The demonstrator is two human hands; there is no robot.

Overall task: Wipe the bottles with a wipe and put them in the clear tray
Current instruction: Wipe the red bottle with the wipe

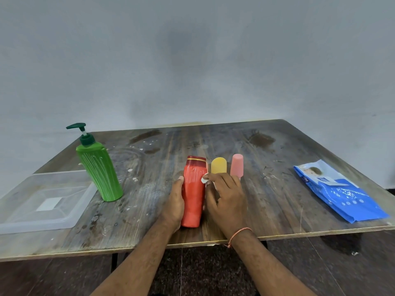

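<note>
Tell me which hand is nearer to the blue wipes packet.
Right. The right hand, pressing a wipe on the red bottle, lies between the bottle and the blue wipes packet. The left hand grips the bottle's far side.

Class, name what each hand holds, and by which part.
Left hand grips the red bottle round its middle; right hand pinches a white wipe against it.

We look forward and down from one head-worn wide-angle camera, close above a wooden table (267, 189) filling the lower frame, wall above.
</note>
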